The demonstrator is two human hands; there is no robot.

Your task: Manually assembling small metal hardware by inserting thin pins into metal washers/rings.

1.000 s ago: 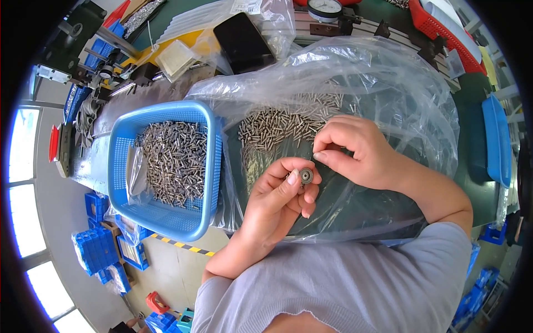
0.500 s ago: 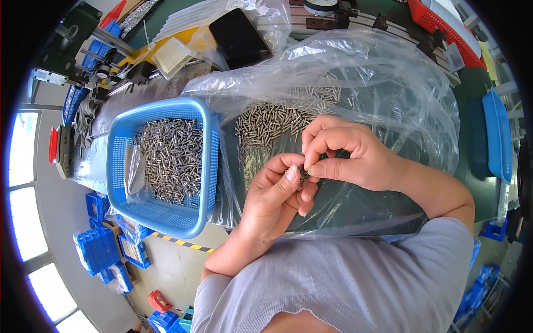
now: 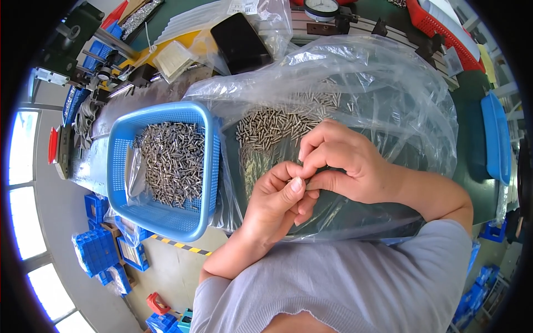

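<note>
My left hand point(image 3: 277, 197) and my right hand point(image 3: 347, 164) meet over the plastic bag, fingertips together. The left thumb and fingers are closed in a pinch, and the right thumb and forefinger pinch at the same spot. Whatever lies between them is small and hidden by the fingers. Just beyond the hands, a loose pile of small metal pins point(image 3: 272, 126) is spread on the clear plastic bag point(image 3: 383, 125). To the left stands a blue plastic basket point(image 3: 210, 166) holding many similar metal pins point(image 3: 169, 161) and a small clear bag point(image 3: 135, 175).
At the back lie a black flat device point(image 3: 240, 43) and a pale packet point(image 3: 175, 58). A dial gauge point(image 3: 321, 6) rests on a metal rail. A red basket point(image 3: 444, 33) stands back right, a blue tray point(image 3: 497, 139) at the right edge. Blue crates point(image 3: 100, 250) sit on the floor.
Both hands stay together, with only small finger shifts. The dark bit seen between the fingertips before is now covered by them. The view has tilted slightly.
</note>
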